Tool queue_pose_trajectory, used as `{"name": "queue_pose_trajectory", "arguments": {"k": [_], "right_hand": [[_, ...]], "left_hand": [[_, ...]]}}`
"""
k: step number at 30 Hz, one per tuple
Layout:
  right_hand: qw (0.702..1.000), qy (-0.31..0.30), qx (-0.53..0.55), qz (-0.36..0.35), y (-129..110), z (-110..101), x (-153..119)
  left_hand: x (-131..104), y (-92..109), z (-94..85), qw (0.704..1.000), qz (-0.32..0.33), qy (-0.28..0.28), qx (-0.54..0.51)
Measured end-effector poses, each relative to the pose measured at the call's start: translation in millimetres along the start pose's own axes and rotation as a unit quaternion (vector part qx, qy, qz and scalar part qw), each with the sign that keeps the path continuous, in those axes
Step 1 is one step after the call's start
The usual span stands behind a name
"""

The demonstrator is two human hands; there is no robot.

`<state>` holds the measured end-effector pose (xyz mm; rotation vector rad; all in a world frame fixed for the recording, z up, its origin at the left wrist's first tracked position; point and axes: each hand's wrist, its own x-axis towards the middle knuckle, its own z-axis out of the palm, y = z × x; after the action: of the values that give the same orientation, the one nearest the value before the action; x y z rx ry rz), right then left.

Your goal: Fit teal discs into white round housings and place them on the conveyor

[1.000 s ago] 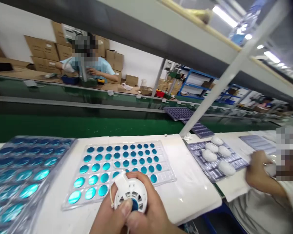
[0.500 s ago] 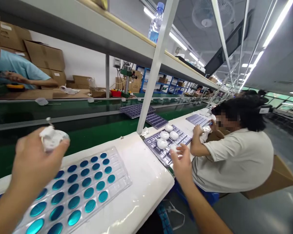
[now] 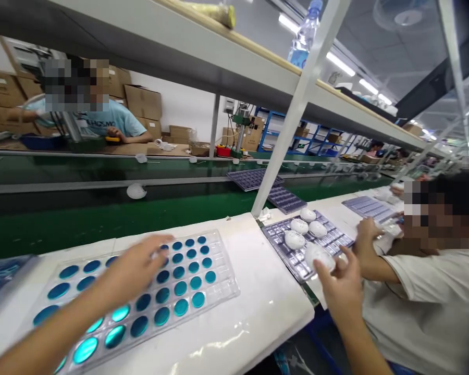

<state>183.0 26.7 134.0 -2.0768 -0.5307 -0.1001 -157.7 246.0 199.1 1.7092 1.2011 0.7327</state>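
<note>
My left hand (image 3: 143, 263) hovers over a clear plastic tray (image 3: 229, 271) holding rows of shiny blue discs (image 3: 180, 287). Its fingers are smeared a little but look apart, nearest a disc in the back row, with nothing seen in them. My right hand (image 3: 342, 286) grips a white domed plastic housing (image 3: 318, 258) between thumb and fingers. The housing is at the near edge of a dark compartment tray (image 3: 275, 245), where several similar white housings (image 3: 295, 239) sit. Another white housing (image 3: 136, 191) lies on the green conveyor belt (image 3: 180, 200).
A slanted white post (image 3: 283, 140) and an overhead shelf (image 3: 219, 62) stand ahead. A co-worker in a light shirt (image 3: 426, 307) sits close on my right; a person in a blue shirt (image 3: 128, 122) is across the belt. Wrapped blue pieces (image 3: 3, 276) lie at far left.
The white housing from my left hand now lies on the belt, and that hand has moved over the blue discs. My right hand now holds a housing in front of the dark tray. The view has turned left.
</note>
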Motion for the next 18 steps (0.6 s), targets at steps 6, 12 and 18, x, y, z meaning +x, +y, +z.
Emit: {"name": "queue_pose_trajectory", "arguments": {"k": [6, 12, 18], "right_hand": [[0.882, -0.313, 0.230, -0.268, -94, 69, -116], [0.889, -0.349, -0.044, -0.293, -119, 112, -101], [0.867, -0.398, -0.114, -0.277, -111, 128, -94]], "left_hand": [[-77, 5, 63.5, 0.850, -0.192, -0.176, -0.457], [-48, -18, 45.0, 0.832, -0.154, -0.055, -0.530], [-44, -25, 48.9, 0.836, -0.148, -0.063, -0.524]]}}
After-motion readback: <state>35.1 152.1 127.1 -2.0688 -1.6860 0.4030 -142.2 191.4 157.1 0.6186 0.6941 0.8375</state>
